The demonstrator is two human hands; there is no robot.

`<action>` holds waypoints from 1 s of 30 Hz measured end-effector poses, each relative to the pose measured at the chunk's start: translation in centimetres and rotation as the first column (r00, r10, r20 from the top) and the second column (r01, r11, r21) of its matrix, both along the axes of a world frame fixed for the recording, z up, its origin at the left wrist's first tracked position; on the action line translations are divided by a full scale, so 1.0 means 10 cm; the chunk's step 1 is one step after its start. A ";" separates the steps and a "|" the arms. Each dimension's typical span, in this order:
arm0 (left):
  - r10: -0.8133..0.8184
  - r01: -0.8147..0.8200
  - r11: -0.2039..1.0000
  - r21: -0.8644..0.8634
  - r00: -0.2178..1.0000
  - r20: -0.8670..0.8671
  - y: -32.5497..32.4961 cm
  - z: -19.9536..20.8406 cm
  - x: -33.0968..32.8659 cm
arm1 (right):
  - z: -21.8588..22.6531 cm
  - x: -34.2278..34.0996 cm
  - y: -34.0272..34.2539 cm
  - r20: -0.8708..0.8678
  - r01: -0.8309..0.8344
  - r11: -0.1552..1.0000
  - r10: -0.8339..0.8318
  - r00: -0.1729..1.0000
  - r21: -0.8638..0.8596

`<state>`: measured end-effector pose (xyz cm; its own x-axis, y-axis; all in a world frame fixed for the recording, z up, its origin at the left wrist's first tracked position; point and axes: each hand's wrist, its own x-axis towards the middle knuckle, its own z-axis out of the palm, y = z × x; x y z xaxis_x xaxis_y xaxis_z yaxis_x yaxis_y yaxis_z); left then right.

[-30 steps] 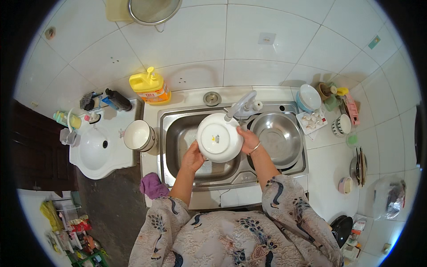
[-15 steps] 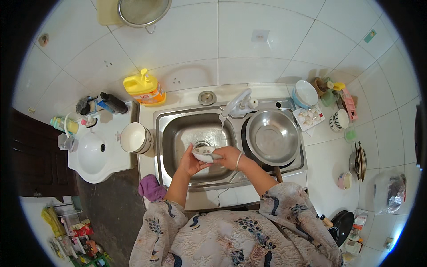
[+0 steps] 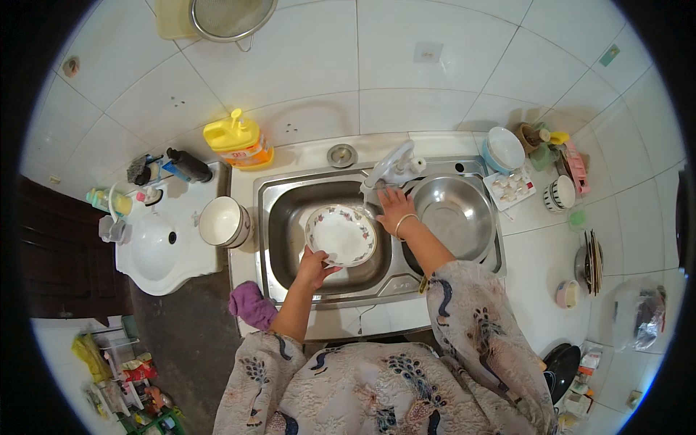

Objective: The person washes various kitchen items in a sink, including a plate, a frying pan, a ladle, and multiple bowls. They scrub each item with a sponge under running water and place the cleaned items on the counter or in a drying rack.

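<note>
My left hand (image 3: 316, 270) grips the near rim of a white plate (image 3: 341, 235) with a flowered border. The plate is held face up over the left sink basin (image 3: 281, 210). Fingers spread, my right hand (image 3: 396, 209) reaches in beside the spout of the white faucet (image 3: 395, 168) and holds nothing. Whether its fingertips touch the spout or running water I cannot tell. To the right of that hand, a wide steel bowl (image 3: 451, 217) rests over the second basin.
Stacked bowls (image 3: 223, 222) stand left of the sink, with a purple cloth (image 3: 251, 306) nearer me. Behind is a yellow pump jug (image 3: 238, 141). On the right counter are a blue-and-white bowl (image 3: 503, 150), a white tray (image 3: 509, 190) and striped cups (image 3: 559, 193).
My right hand has let go of the plate and moved up and right to the faucet. The plate, now in my left hand alone, has turned face up.
</note>
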<state>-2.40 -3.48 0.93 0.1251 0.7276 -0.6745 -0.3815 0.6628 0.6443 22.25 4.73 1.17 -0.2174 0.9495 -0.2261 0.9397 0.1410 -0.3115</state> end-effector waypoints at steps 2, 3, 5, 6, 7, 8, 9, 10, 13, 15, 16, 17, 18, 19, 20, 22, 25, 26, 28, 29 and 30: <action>0.018 -0.018 1.000 0.010 1.000 0.010 0.01 -0.03 -0.01 | 0.07 -0.03 0.05 0.261 -0.059 0.942 0.151 0.953 -0.330; 0.021 -0.021 1.000 0.020 1.000 0.013 0.01 -0.03 -0.01 | 0.03 -0.04 0.05 0.264 -0.059 0.950 0.145 0.954 -0.308; 0.024 -0.025 0.999 0.040 1.000 0.019 0.01 -0.01 0.01 | -0.10 -0.05 0.05 0.270 -0.056 0.963 0.129 0.954 -0.263; 0.019 -0.021 0.999 0.047 0.999 0.042 0.02 0.00 0.01 | -0.11 -0.06 0.07 0.295 -0.055 0.968 0.129 0.947 -0.246; 0.013 -0.016 0.998 0.054 0.998 0.064 0.02 0.01 0.02 | -0.11 -0.05 0.09 0.320 -0.054 0.972 0.128 0.939 -0.229; 0.005 -0.010 0.998 0.061 0.996 0.086 0.03 0.03 0.03 | -0.12 -0.04 0.11 0.344 -0.053 0.976 0.125 0.931 -0.212; 0.017 -0.023 0.998 0.053 0.994 0.107 0.04 0.04 0.05 | -0.12 -0.02 0.16 0.307 -0.026 0.980 0.087 0.948 -0.198; 0.028 -0.034 0.998 0.045 0.991 0.128 0.05 0.06 0.09 | -0.14 0.02 0.22 0.269 0.002 0.983 0.048 0.962 -0.184; 0.031 -0.029 1.000 -0.011 0.966 0.255 0.11 0.04 0.12 | -0.10 0.15 0.20 -0.178 0.120 0.992 -0.125 0.976 -0.037; 0.024 0.002 0.998 -0.068 0.925 0.380 0.11 0.00 0.14 | 0.08 0.19 0.14 -0.481 0.236 0.958 -0.287 0.828 -0.165; 0.022 0.026 0.995 -0.099 0.893 0.449 0.10 -0.03 0.14 | 0.20 0.19 0.10 -0.493 0.231 0.792 -0.548 0.675 -0.565; 0.022 0.052 0.990 -0.128 0.857 0.516 0.09 -0.06 0.15 | 0.23 0.20 0.04 -0.525 0.221 0.780 -0.573 0.629 -0.585; 0.012 0.069 0.989 -0.129 0.841 0.541 0.06 -0.09 0.18 | 0.23 0.21 -0.07 -0.555 0.208 0.767 -0.596 0.580 -0.607; 0.004 0.085 0.988 -0.130 0.823 0.568 0.04 -0.13 0.22 | 0.30 0.19 -0.16 -0.580 0.194 0.754 -0.619 0.530 -0.627; -0.003 0.100 0.986 -0.130 0.805 0.593 0.02 -0.18 0.26 | 0.42 0.22 -0.21 -0.595 0.165 0.763 -0.602 0.531 -0.625; -0.061 0.114 0.991 -0.075 0.861 0.505 0.04 -0.33 0.35 | 0.38 0.27 -0.33 -0.686 0.192 0.948 -0.317 0.655 -0.254; 0.019 -0.009 0.999 -0.036 0.955 0.296 0.21 -0.46 0.50 | 0.40 0.23 -0.49 -0.726 0.296 0.954 -0.233 0.647 -0.042; 0.097 -0.098 0.995 -0.008 0.967 0.234 0.28 -0.47 0.52 | 0.22 0.24 -0.48 -0.744 0.351 0.936 -0.238 0.624 -0.005; 0.226 -0.237 0.970 0.047 0.960 0.165 0.38 -0.41 0.49 | -0.20 0.20 -0.44 -0.837 0.434 0.888 -0.347 0.423 -0.149; 0.187 -0.195 0.979 0.056 0.975 0.123 0.35 -0.25 0.46 | -0.41 0.15 -0.41 -0.862 0.427 0.845 -0.448 0.237 -0.322; 0.146 -0.152 0.986 0.066 0.986 0.080 0.33 -0.05 0.42 | -0.52 0.09 -0.38 -0.842 0.383 0.788 -0.538 0.045 -0.483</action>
